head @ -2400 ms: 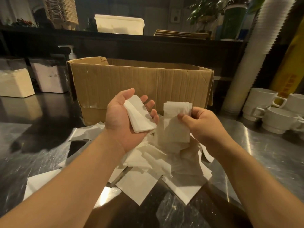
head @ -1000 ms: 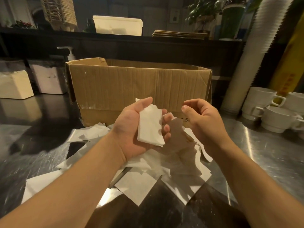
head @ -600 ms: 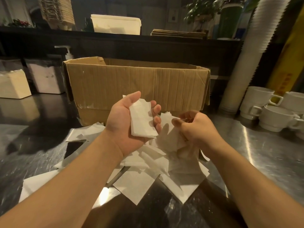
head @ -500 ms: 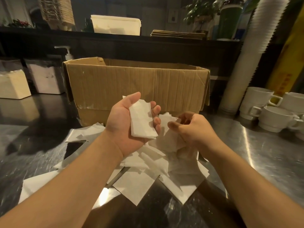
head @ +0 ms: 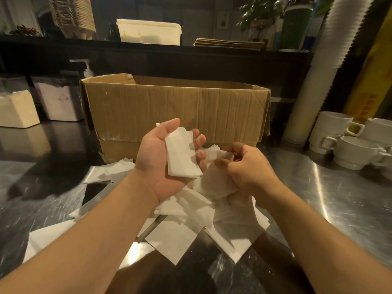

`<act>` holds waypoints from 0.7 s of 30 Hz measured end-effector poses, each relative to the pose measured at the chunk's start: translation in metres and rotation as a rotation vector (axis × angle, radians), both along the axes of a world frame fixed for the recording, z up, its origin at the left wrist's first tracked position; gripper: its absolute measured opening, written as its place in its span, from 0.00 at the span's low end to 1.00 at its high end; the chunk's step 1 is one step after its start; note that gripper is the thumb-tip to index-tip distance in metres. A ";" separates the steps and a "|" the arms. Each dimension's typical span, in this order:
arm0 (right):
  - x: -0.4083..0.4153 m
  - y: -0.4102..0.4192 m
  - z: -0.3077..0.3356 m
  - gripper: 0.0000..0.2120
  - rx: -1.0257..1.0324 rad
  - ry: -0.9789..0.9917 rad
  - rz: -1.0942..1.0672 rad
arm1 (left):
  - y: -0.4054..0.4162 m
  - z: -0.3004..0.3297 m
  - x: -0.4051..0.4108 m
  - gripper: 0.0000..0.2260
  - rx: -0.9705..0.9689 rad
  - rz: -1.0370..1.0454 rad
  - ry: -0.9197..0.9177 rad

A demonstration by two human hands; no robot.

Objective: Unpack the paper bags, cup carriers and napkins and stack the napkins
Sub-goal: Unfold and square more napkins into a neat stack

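The cardboard box (head: pixel 176 111) hides its contents; the right hand (head: pixel 250 168) is motion-blurred, apparently pinching a napkin (head: pixel 214 154); the mugs (head: pixel 358 149) are cropped rightward.

The left hand (head: pixel 165 158), palm up, cradles a small stack of napkins (head: pixel 182 154) above the metal counter (head: pixel 339 198). The right hand (head: pixel 248 166) pinches a single napkin (head: pixel 214 154) over the loose pile (head: pixel 191 221) before the cardboard box (head: pixel 176 109).
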State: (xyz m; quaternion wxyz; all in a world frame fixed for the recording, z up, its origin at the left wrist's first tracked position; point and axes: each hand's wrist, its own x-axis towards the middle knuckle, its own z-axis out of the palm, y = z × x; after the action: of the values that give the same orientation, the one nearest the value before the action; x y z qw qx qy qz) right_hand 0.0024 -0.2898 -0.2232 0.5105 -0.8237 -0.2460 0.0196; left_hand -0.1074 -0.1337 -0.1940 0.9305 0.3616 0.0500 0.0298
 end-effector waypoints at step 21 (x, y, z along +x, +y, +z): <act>0.006 -0.012 0.013 0.03 0.156 0.056 -0.081 | 0.004 -0.004 0.003 0.21 -0.031 0.017 -0.016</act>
State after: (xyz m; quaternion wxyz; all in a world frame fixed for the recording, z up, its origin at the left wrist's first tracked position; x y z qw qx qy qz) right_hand 0.0081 -0.3019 -0.2097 0.5802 -0.7898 -0.1989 0.0029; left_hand -0.1044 -0.1301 -0.1980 0.9361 0.3463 0.0460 0.0401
